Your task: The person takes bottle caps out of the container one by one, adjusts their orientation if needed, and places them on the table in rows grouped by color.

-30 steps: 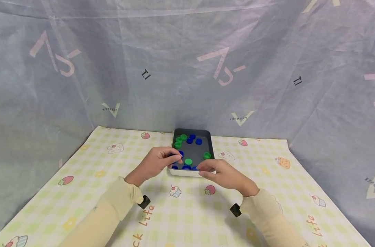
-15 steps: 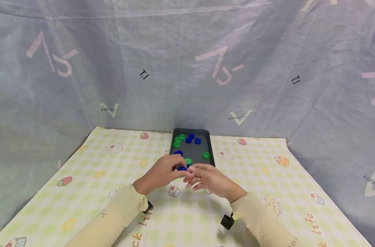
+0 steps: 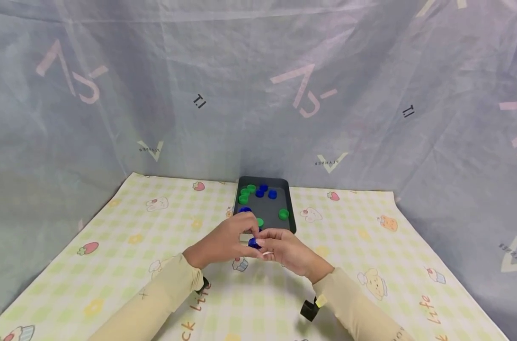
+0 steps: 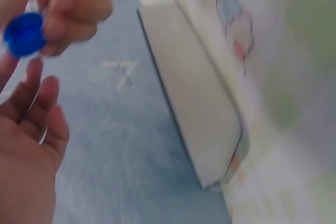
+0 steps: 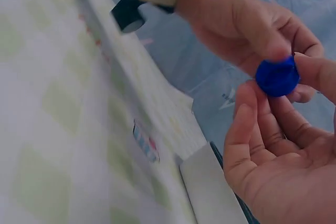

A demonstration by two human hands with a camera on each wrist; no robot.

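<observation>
1. The blue bottle cap is raised between both hands, just on the near side of the dark-floored tray.
2. The right hand pinches it between thumb and fingers, coming from the right.
3. The left hand curves its thumb and fingers around the cap from the left, a gap showing behind it; whether they press it I cannot tell.
4. The step in hand seems to be turning this cap or passing it between hands; the next move probably calls for one firm pinch before the other lets go.
5. Green bottle caps and blue ones lie in the tray's far half.
</observation>
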